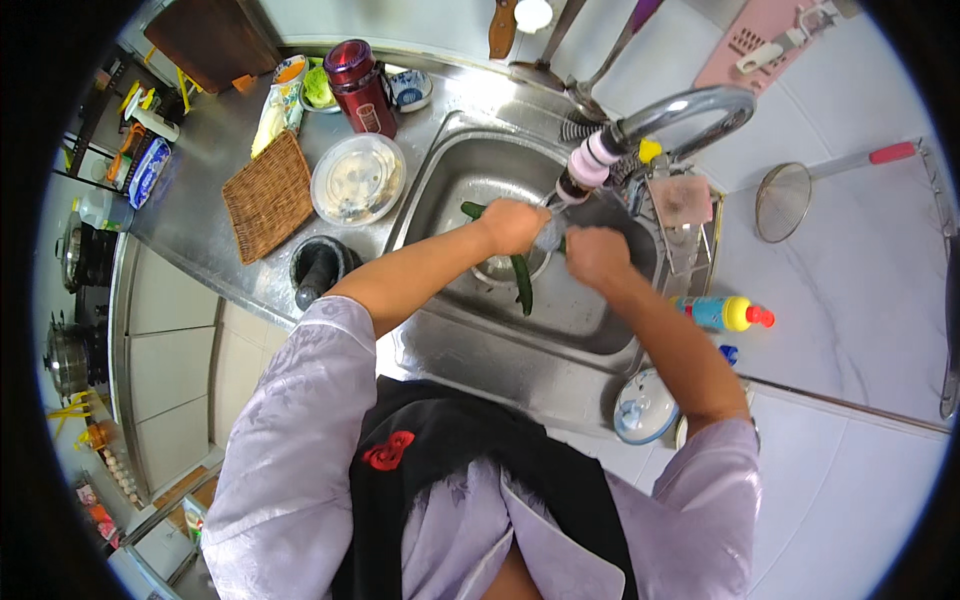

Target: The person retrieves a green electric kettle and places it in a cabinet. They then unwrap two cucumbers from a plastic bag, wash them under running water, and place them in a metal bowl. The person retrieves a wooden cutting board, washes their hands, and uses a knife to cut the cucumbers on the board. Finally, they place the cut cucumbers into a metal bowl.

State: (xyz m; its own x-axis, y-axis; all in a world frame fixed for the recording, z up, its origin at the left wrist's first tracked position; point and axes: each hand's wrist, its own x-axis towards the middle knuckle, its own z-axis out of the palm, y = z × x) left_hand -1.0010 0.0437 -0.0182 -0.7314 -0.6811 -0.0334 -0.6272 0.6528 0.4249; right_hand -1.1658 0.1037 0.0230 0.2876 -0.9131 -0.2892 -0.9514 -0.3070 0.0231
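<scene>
My left hand (516, 226) is curled into a fist under the faucet (589, 169), over the steel sink (484, 154). Whatever its fingers enclose is hidden from me. A green cucumber (472, 210) shows just beyond that fist. My right hand (598, 257) is closed around something with a dark green end (562, 244), by its look another cucumber. Water (550, 234) appears as a pale blur between my hands. Below them, a dark green cucumber (523, 285) lies in the basin near the round drain (491, 272).
Left of the sink are a lidded plastic bowl (358, 180), a wicker tray (268, 196), a stone mortar (319, 259) with its pestle, and a red flask (363, 94). To the right are a detergent bottle (720, 313), a wire rack (694, 255) and a blue-rimmed bowl (646, 409).
</scene>
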